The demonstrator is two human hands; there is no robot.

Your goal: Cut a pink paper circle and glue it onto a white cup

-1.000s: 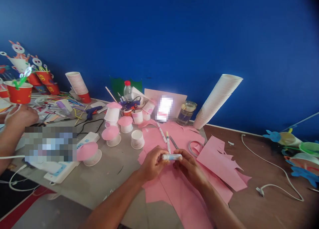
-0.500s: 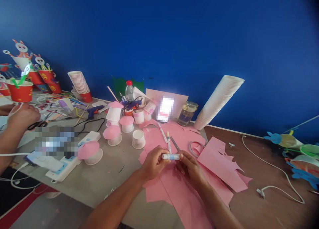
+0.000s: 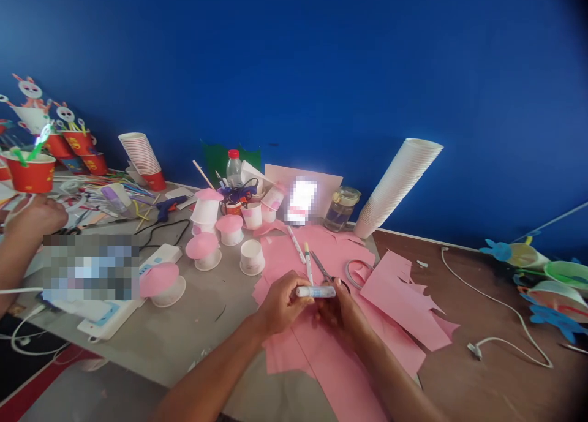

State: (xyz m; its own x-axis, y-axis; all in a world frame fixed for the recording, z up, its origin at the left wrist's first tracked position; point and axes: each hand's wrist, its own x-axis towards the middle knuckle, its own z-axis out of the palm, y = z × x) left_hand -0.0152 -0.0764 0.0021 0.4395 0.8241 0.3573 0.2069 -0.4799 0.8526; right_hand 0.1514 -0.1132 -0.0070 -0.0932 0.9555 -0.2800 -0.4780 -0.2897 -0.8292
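A short white tube with a blue label, seemingly a glue stick [image 3: 316, 292], lies level between my two hands. My left hand [image 3: 283, 299] pinches its left end with thumb and fingers. At the right end my right hand [image 3: 342, 305] is closed, its thumb raised against the tip and its lower fingers partly hidden. Pink paper sheets [image 3: 331, 361] spread beneath both hands. Just beyond the tube lie scissors [image 3: 320, 266], a white marker with a yellowish end [image 3: 307, 259] and another white pen [image 3: 296, 243]. A roll of tape [image 3: 353, 274] sits to the right.
White cups with pink paper discs [image 3: 203, 247] stand left of my hands, near a power strip [image 3: 110, 321]. A lit phone [image 3: 302, 200], a glass jar [image 3: 342, 207] and a leaning cup stack [image 3: 397, 186] are behind. A co-worker's hand [image 3: 39, 214] is at far left.
My right hand has changed its grip, turning so the thumb now stands up at the tube's end. My left hand keeps its hold. The whole view has shifted slightly.
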